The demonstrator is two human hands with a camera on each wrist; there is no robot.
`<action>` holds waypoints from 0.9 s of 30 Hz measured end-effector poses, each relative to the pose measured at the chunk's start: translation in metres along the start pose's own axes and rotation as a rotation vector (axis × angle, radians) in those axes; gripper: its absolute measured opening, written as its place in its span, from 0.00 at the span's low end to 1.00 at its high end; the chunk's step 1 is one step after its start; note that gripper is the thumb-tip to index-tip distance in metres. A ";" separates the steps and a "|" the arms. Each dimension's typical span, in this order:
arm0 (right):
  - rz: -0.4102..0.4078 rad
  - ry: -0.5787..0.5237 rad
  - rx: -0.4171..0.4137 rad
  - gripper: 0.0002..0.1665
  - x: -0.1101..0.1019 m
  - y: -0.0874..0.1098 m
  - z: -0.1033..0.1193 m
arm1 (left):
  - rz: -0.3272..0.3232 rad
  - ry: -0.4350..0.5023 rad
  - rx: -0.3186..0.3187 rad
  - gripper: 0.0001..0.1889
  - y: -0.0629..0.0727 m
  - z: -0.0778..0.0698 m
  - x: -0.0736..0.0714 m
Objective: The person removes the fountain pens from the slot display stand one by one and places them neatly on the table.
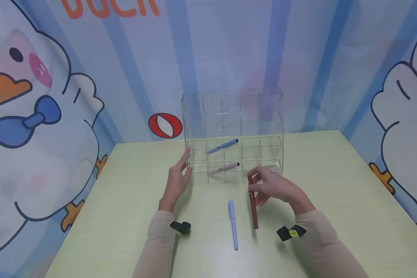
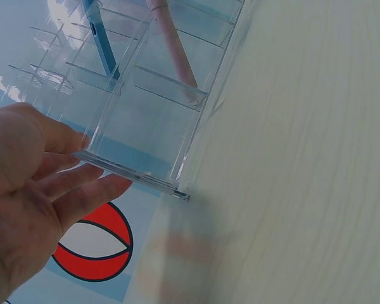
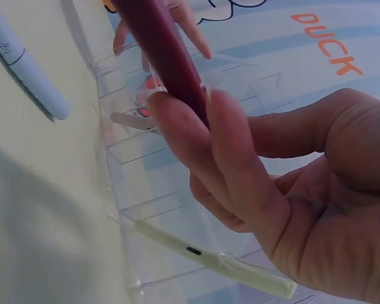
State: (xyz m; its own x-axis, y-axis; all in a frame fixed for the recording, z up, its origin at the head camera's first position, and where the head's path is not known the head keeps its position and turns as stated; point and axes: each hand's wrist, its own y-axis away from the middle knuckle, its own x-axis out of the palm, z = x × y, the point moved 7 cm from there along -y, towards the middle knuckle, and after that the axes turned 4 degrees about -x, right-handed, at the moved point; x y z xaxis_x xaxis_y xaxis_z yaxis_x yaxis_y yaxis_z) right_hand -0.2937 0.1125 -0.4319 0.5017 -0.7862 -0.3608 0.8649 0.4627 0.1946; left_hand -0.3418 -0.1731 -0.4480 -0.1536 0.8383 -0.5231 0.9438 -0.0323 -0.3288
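My right hand (image 1: 269,185) holds a dark red pen (image 1: 253,208) near its upper end, just in front of the rack. Its lower end points toward me. Up close in the right wrist view, fingers and thumb pinch the barrel. At the side wall of a clear acrylic pen rack (image 1: 232,178), my left hand (image 1: 177,179) grips the edge, thumb and fingers on the panel. The rack carries a blue pen (image 1: 223,146), a pale pink pen (image 1: 225,168) below it, and a pale green pen (image 3: 209,258) at the right, partly behind my right hand in the head view.
A lavender pen (image 1: 233,226) lies on the pale wood-grain table (image 1: 125,216) in front of the rack. Behind the table hangs a blue striped backdrop (image 1: 229,46) with cartoon ducks. The rack's upper tiers rise close to it.
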 end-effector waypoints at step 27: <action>0.044 -0.020 0.085 0.24 0.023 -0.022 -0.033 | 0.000 -0.010 -0.002 0.42 0.002 -0.002 -0.001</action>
State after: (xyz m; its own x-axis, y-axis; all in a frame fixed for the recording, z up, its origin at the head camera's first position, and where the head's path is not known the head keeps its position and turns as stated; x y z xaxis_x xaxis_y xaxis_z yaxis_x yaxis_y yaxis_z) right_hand -0.3012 0.0974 -0.4743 0.5385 -0.7743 -0.3323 0.8398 0.4612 0.2864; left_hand -0.3397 -0.1731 -0.4468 -0.1566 0.8328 -0.5309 0.9444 -0.0310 -0.3272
